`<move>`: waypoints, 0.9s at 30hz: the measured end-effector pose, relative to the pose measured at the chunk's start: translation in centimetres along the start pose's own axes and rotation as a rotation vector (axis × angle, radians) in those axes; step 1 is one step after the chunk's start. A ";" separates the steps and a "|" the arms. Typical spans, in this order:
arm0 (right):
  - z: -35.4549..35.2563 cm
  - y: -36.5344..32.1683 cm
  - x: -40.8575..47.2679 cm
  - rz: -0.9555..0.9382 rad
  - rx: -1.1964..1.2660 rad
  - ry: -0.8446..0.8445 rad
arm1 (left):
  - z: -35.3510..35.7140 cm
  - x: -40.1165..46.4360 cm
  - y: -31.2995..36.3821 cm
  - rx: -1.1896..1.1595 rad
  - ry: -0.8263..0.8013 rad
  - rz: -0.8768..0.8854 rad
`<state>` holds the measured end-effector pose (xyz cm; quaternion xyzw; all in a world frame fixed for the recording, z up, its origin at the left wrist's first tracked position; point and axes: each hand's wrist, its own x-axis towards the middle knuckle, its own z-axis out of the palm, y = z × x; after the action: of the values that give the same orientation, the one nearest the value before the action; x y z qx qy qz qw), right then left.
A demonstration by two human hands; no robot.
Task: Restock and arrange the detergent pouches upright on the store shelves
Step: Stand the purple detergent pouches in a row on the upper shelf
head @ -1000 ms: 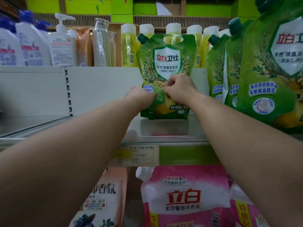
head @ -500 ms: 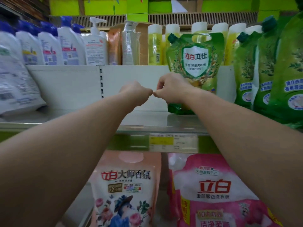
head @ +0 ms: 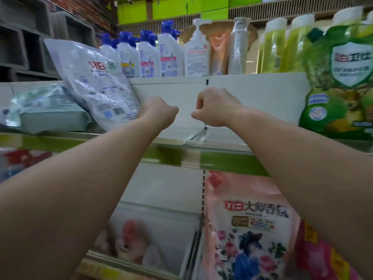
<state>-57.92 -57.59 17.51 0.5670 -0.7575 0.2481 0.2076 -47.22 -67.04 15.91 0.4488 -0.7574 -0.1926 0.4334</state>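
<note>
Both hands have come off the green pouch (head: pixel 341 81) they were setting up a second ago, and the view has swung left along the shelf (head: pixel 218 147). Left hand (head: pixel 159 113) and right hand (head: pixel 216 107) now hang side by side above the bare stretch of shelf, fingers curled into loose fists and holding nothing, a small gap between them.

Just left of the left hand, a white pouch (head: pixel 94 81) leans back at a slant, its lower edge near the knuckles and its body propped on a flat pale-green pack (head: pixel 50 116); whether the hand touches it cannot be told. Well to the right of the right hand, the green pouch stands upright at the frame edge. Beyond the fingertips, on the higher tier, stand blue-capped bottles (head: pixel 149 55) and yellow bottles (head: pixel 280 47). Below the forearms, a pink floral pouch (head: pixel 246 229) stands on the lower shelf.

By the look of it, the leaning white pouch is next for straightening. Such a liquid-filled bag is likely heavy, soft and glossy, so it sags and may slide; a grip with both hands on its side seams, low down, should let the base spread and stand.
</note>
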 end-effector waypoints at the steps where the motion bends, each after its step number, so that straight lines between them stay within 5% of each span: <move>1: 0.5 -0.9 0.3 -0.003 -0.002 -0.003 | -0.8 0.5 -0.9 0.002 0.023 -0.013; 20: 7.4 -10.8 3.6 -0.025 0.015 -0.022 | -10.2 8.3 -9.9 0.083 0.357 -0.103; 27: 7.7 -10.2 4.0 0.013 0.083 -0.013 | -8.8 10.5 -10.2 -0.345 0.312 -0.263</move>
<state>-49.42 -67.75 15.24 0.5719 -0.7514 0.2772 0.1775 -37.06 -80.42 18.90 0.4871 -0.5725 -0.3018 0.5864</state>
